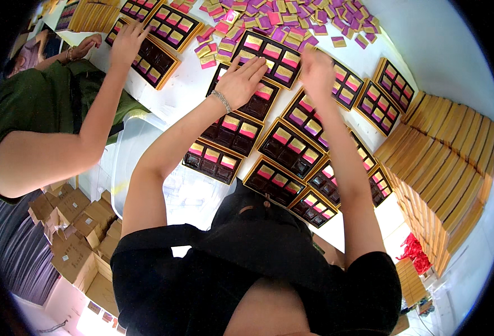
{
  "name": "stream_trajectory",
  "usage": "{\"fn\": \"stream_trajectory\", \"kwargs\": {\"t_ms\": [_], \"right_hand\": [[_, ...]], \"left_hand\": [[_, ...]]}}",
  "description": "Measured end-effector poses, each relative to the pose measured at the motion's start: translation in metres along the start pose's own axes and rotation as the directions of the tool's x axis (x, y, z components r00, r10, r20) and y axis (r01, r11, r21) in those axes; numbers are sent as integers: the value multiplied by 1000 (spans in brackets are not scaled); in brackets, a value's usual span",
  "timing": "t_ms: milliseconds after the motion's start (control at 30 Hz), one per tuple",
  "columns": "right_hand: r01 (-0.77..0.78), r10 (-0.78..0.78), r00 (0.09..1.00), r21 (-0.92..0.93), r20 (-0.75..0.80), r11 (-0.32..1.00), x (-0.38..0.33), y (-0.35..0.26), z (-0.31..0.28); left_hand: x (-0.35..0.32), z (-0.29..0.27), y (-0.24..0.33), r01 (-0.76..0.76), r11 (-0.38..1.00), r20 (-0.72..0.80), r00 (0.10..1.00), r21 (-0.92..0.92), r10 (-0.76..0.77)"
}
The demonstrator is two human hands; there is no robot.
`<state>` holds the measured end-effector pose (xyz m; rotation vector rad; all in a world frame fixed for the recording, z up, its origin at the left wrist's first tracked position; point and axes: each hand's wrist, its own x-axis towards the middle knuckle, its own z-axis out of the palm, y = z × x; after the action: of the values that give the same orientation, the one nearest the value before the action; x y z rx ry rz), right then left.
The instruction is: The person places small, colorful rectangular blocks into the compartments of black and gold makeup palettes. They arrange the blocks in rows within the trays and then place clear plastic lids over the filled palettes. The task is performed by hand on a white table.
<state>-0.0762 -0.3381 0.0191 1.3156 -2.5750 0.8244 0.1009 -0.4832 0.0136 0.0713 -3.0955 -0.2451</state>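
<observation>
Step in hand, by judgement: wrapped pieces [279, 21] being set into trays.

Under the left hand [242, 84], held flat with fingers straight, a six-compartment tray [296, 71] is partly covered. Just right of that tray the right hand [318, 73] is blurred; whether anything is gripped cannot be told. Bodyward of the grip, part-filled trays [232, 140] are set out; beyond the fingertips, loose pieces are heaped. Next move seemingly called for: empty compartments supplied from the heap.

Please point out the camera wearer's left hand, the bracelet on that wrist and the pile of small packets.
Left hand [240, 88]: head view, back of the hand.
Bracelet [222, 101]: head view, middle of the chain.
Pile of small packets [290, 26]: head view, near its middle.
</observation>
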Motion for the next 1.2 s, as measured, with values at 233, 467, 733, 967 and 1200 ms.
{"fn": "stream_trajectory", "kwargs": {"t_ms": [233, 467, 733, 967, 1200], "right_hand": [[150, -168, 985, -285, -40, 947, 109, 96, 50], [-55, 57, 998, -200, 7, 978, 98, 110, 51], [-463, 409, 817, 886, 407, 41, 61, 65, -2], [-629, 158, 751, 767, 641, -123, -12, -54, -28], [-618, 460, 776, 664, 431, 420, -99, -108, 17]], "left_hand": [[9, -3, 14, 26, 999, -60, 998, -40, -28], [1, 4, 12, 16, 1000, -17, 1000, -15, -16], [9, 1, 1, 42, 972, -214, 972, -233, -93], [5, -47, 16, 248, 364, -34, 785, -898, -619], [-107, -21, -16, 585, 151, 147, 429, -797, -891]]}}
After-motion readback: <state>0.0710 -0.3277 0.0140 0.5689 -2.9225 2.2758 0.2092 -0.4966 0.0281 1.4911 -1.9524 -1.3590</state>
